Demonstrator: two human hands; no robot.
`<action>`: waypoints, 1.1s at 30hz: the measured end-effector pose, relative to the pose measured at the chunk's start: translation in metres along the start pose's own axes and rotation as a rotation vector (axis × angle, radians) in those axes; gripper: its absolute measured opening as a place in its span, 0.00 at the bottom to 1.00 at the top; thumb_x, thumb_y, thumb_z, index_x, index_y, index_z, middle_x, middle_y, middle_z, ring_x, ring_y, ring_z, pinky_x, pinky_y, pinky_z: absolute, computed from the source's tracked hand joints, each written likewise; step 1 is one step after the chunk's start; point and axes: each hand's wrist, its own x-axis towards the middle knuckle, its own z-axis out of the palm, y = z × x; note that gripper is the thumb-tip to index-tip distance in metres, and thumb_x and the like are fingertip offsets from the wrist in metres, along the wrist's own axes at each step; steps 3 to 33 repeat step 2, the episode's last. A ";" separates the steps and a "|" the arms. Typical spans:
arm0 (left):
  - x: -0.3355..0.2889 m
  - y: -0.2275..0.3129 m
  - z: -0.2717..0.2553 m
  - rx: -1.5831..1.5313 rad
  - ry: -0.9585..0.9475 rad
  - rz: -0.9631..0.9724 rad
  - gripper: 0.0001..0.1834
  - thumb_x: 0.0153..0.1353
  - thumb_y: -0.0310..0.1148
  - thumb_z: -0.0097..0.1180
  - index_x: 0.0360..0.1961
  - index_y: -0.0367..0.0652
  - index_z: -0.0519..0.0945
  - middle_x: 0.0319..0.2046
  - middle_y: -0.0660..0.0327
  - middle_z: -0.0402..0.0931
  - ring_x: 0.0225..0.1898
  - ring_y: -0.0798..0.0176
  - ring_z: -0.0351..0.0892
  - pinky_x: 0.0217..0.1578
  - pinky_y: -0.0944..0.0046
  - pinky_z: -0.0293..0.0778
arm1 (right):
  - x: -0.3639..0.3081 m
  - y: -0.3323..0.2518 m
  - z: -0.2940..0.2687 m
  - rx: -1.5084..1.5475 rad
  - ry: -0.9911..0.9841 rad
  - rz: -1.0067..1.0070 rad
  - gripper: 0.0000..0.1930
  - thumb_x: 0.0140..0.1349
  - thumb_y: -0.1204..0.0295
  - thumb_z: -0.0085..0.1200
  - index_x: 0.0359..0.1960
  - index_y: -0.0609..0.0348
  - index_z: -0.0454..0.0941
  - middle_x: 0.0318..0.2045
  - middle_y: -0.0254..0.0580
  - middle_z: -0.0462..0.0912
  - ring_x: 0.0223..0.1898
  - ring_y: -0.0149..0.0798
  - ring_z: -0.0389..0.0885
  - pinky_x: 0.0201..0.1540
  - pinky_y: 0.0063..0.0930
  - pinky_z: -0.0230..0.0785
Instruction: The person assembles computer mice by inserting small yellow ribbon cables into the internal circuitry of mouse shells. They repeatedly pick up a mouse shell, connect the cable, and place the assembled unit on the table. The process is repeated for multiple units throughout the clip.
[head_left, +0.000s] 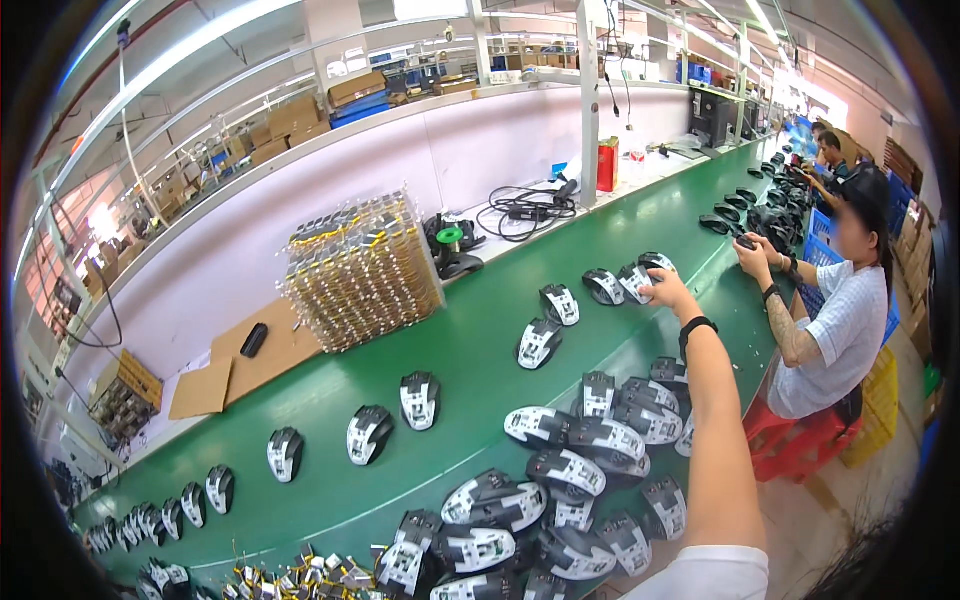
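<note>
The right hand is stretched out over the green tabletop, its grip pressed onto a black-and-white mouse shell near the tabletop's right edge; whether the shell is pinched cannot be told. The left hand is not seen. More shells are heaped at the near edge, beside the forearm, and a stacked tray block is set at the far edge.

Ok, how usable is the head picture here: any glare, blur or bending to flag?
Head view: strong fisheye bending, so the green conveyor belt and white shelf edge curve toward a black rim; ceiling strip lights blow out to white upper left; the right hand on a mouse shell reads fairly sharp, the far end of the line is small and soft; left hand out of frame.
</note>
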 end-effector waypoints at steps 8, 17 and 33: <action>0.018 0.008 -0.002 0.127 0.033 -0.137 0.26 0.70 0.36 0.50 0.63 0.33 0.63 0.56 0.44 0.73 0.59 0.49 0.74 0.61 0.53 0.66 | 0.046 0.037 -0.027 -0.565 0.083 0.007 0.42 0.51 0.64 0.70 0.69 0.51 0.63 0.49 0.51 0.83 0.39 0.52 0.86 0.42 0.40 0.81; 0.018 0.008 -0.002 0.127 0.033 -0.137 0.26 0.70 0.36 0.50 0.63 0.33 0.63 0.56 0.44 0.73 0.59 0.49 0.74 0.61 0.53 0.66 | 0.046 0.037 -0.027 -0.565 0.083 0.007 0.42 0.51 0.64 0.70 0.69 0.51 0.63 0.49 0.51 0.83 0.39 0.52 0.86 0.42 0.40 0.81; 0.018 0.008 -0.002 0.127 0.033 -0.137 0.26 0.70 0.36 0.50 0.63 0.33 0.63 0.56 0.44 0.73 0.59 0.49 0.74 0.61 0.53 0.66 | 0.046 0.037 -0.027 -0.565 0.083 0.007 0.42 0.51 0.64 0.70 0.69 0.51 0.63 0.49 0.51 0.83 0.39 0.52 0.86 0.42 0.40 0.81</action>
